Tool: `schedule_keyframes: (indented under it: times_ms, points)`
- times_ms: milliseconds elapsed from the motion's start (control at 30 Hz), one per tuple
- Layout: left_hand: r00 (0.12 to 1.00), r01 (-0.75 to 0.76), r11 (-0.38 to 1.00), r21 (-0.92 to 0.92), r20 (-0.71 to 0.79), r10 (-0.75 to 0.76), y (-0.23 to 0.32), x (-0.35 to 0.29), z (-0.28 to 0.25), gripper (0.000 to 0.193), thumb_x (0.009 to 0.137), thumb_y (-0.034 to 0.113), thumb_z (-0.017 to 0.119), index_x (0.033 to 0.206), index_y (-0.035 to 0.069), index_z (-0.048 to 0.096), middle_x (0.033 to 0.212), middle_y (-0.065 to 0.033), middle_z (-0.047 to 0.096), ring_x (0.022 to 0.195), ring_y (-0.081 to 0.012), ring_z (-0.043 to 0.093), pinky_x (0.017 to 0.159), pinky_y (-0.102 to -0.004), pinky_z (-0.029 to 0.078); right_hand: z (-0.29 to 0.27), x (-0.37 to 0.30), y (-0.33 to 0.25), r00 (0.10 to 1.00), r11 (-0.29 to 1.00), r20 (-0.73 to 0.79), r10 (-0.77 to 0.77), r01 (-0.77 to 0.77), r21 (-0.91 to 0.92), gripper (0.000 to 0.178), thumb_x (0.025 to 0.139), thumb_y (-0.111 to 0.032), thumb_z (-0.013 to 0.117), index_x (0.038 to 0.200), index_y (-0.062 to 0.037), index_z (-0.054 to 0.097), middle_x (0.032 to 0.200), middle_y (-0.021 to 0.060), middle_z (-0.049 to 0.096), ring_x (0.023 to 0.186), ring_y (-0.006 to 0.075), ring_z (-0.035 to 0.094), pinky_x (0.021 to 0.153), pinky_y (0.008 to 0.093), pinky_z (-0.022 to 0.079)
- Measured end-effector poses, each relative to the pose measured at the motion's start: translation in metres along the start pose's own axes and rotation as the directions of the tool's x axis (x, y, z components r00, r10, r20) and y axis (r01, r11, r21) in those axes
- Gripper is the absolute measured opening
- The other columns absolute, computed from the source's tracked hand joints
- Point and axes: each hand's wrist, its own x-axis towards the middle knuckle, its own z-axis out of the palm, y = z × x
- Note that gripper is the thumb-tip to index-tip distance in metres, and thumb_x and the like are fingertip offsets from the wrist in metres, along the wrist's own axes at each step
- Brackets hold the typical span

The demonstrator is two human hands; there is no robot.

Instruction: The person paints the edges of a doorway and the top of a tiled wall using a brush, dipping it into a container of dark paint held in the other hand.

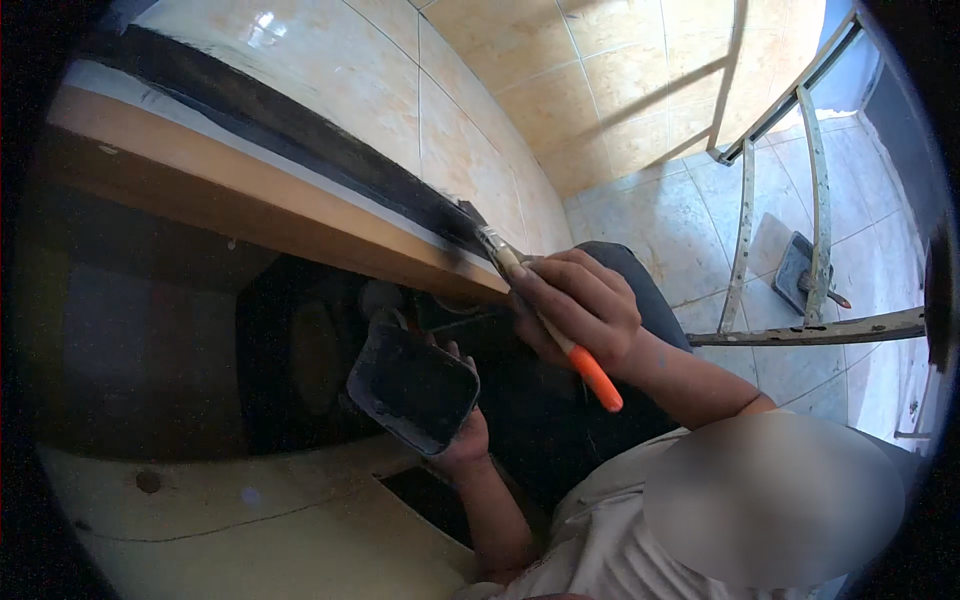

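Note:
My right hand [590, 300] grips a paintbrush [594, 378] by its wooden handle, which ends in an orange tip. Its dark bristles touch the end of a black painted band [290, 120] running along the edge of the pale tiled wall. Lower and to the left, my left hand [465, 435] holds up a shallow black paint tray [415, 390] from beneath and its side. The inside of the tray is dark; how much paint it contains is hard to make out.
Below the black band runs a brown ledge [230, 210], with a dark space under it. At the right stands a paint-spotted ladder [740, 240]. Behind its rails, another dark tray [793, 262] with an orange-tipped brush [832, 297] lies on the tiled floor [640, 230].

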Motion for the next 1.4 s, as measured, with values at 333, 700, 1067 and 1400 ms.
schedule_keyframes:
  times_ms: [333, 700, 1067, 1400]
  points:
    - [0.998, -0.011, 0.921, -0.390, -0.067, -0.017, -0.007, 0.007, 0.014, 0.076, 0.106, 0.057, 0.041, 0.165, 0.015, 0.017, 0.166, -0.0232, 0.026, 0.149, -0.0438, 0.035, 0.121, -0.0597, 0.032, 0.015, 0.022, 0.007, 0.991, 0.992, -0.066, -0.118, 0.114, -0.059, 0.032, 0.085, -0.007, 0.078, 0.114, 0.0061, 0.070, 0.102, 0.0174, 0.070, 0.084, 0.0283, 0.073, 0.070, 0.0334, 0.062]
    - [0.984, -0.152, 0.778, 0.609, 0.018, 0.178, -0.012, -0.001, 0.015, 0.080, 0.104, 0.054, 0.046, 0.164, 0.010, 0.017, 0.164, -0.0253, 0.028, 0.149, -0.0461, 0.032, 0.123, -0.0568, 0.029, 0.016, 0.024, -0.011, 0.983, 0.991, -0.129, -0.128, 0.123, -0.048, 0.029, 0.082, -0.005, 0.079, 0.109, 0.0049, 0.073, 0.100, 0.0166, 0.069, 0.086, 0.0280, 0.072, 0.074, 0.0348, 0.063]
    - [0.984, -0.033, 0.999, -0.018, -0.174, 0.029, 0.003, 0.006, 0.009, 0.082, 0.102, 0.049, 0.054, 0.161, 0.002, 0.022, 0.166, -0.0277, 0.019, 0.154, -0.0440, 0.020, 0.127, -0.0562, 0.024, -0.029, -0.091, -0.043, 0.996, 0.984, 0.051, 0.075, -0.082, 0.160, 0.027, 0.087, -0.006, 0.076, 0.112, 0.0042, 0.072, 0.101, 0.0168, 0.069, 0.085, 0.0285, 0.072, 0.071, 0.0350, 0.063]
    - [0.998, -0.040, 0.988, -0.152, -0.053, 0.032, -0.013, 0.033, 0.018, 0.086, 0.101, 0.053, 0.055, 0.163, 0.006, 0.019, 0.169, -0.0214, 0.019, 0.155, -0.0398, 0.022, 0.128, -0.0538, 0.020, -0.090, -0.075, -0.035, 0.745, 0.660, 0.132, 0.654, -0.647, 0.381, 0.033, 0.096, -0.020, 0.073, 0.122, 0.0008, 0.069, 0.105, 0.0150, 0.071, 0.084, 0.0225, 0.072, 0.068, 0.0306, 0.058]
